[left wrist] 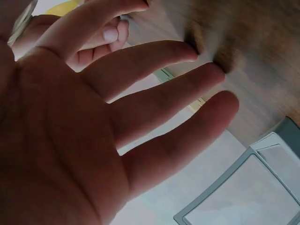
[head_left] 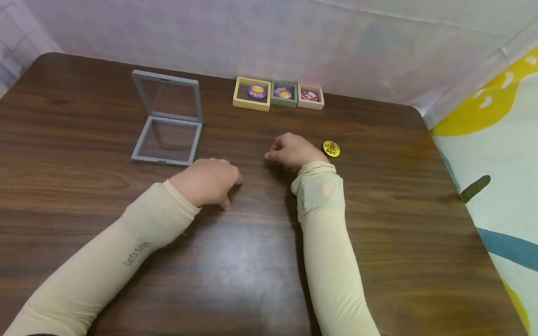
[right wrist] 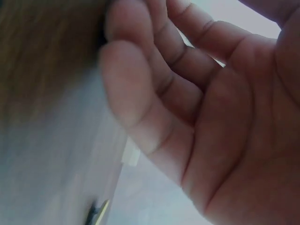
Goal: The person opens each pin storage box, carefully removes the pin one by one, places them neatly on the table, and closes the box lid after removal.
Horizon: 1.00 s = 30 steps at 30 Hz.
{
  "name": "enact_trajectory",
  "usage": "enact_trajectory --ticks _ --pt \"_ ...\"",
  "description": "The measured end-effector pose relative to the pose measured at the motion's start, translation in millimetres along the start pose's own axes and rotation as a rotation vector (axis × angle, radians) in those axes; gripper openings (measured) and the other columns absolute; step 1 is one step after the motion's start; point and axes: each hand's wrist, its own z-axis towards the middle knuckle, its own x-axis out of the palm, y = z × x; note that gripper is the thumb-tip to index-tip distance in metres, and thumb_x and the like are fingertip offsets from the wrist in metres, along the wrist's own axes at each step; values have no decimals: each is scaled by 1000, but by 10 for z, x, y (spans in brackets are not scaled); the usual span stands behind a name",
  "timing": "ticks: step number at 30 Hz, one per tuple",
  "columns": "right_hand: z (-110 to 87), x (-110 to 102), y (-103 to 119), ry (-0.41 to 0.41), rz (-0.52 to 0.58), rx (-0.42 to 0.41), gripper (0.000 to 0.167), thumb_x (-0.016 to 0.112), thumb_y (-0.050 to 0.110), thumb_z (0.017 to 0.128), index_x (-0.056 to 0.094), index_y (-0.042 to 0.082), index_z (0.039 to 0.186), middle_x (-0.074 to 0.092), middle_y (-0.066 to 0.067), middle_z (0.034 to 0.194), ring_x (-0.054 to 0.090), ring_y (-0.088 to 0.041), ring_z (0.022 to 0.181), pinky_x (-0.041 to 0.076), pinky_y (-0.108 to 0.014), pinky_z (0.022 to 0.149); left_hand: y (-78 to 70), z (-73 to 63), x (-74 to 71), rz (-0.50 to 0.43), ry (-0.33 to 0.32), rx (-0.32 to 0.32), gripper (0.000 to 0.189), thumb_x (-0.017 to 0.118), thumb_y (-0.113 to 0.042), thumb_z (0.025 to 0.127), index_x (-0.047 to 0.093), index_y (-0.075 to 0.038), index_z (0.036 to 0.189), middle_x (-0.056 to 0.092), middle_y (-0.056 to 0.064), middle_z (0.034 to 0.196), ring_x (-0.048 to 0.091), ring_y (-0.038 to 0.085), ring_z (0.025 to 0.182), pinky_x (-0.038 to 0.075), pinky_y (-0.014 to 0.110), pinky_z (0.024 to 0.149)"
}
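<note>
My left hand hovers low over the table with its fingers loosely extended, nothing between them. In the left wrist view its fingers spread apart over the wood. My right hand is near the middle of the table, its fingers loosely curled around no visible thing. Just right of its wrist lies a round yellow button badge with a dark pattern. Beyond the left hand, a grey hinged display frame with clear panes stands propped open, one half flat and the other raised.
Along the table's far edge sit three small boxes side by side: a yellow one, a green one and a pink one. Each holds a round badge. A pale curtain hangs behind the brown wooden table.
</note>
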Motion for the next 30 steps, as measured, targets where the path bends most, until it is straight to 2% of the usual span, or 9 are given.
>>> enact_trajectory --ticks 3,5,7,13,17,20,24,28,30 --pt "23 -24 42 -44 -67 -44 30 58 35 92 65 10 108 66 -7 101 60 -21 89 50 -35 82 16 2 -4 4 -16 10 56 83 -29 69 65 -13 119 66 13 118 62 33 107 50 50 90" --pt "30 -52 58 -63 -100 -68 33 57 35 93 63 10 115 65 -7 115 58 -23 106 46 -38 95 28 5 -3 11 -24 24 55 83 -29 68 66 -12 117 68 12 115 63 32 104 51 49 88" --pt "47 -72 60 -69 -109 -84 37 57 34 93 59 10 122 62 -9 125 55 -25 118 42 -40 103 35 6 -3 21 -22 36 51 83 -29 68 67 -12 114 68 12 111 63 32 101 51 48 87" --pt "141 -105 52 -83 -178 -66 51 51 33 96 43 7 140 49 -15 142 43 -31 134 33 -43 112 41 2 6 52 15 23 45 82 -32 70 67 -14 109 68 11 109 63 31 99 52 48 84" --pt "197 -155 18 -91 -208 -52 61 46 31 98 27 2 148 26 -18 156 24 -31 145 20 -42 120 14 31 19 48 16 21 45 82 -31 69 68 -14 109 69 11 108 64 31 99 52 47 85" --pt "209 -208 -44 -88 -233 -33 62 43 29 99 20 0 150 13 -19 159 13 -32 148 12 -41 122 -55 84 22 40 18 45 41 82 -30 70 69 -14 105 70 9 106 65 30 98 53 46 84" --pt "246 -251 -29 -87 -278 -30 60 39 24 100 17 0 150 9 -20 159 9 -35 148 11 -45 121 -105 117 27 38 18 69 34 82 -29 71 69 -15 99 71 5 97 65 29 95 53 44 84" --pt "351 -230 133 -82 -295 -65 61 39 27 100 16 2 151 7 -19 159 8 -37 148 13 -51 120 -41 58 31 54 21 30 35 83 -29 70 70 -15 99 71 3 93 65 28 93 53 43 84" --pt "403 -219 199 -73 -304 -64 64 40 29 99 14 4 152 6 -18 160 6 -37 148 13 -51 120 -4 30 21 51 20 14 37 83 -29 70 70 -15 102 71 4 96 65 29 94 53 43 84"
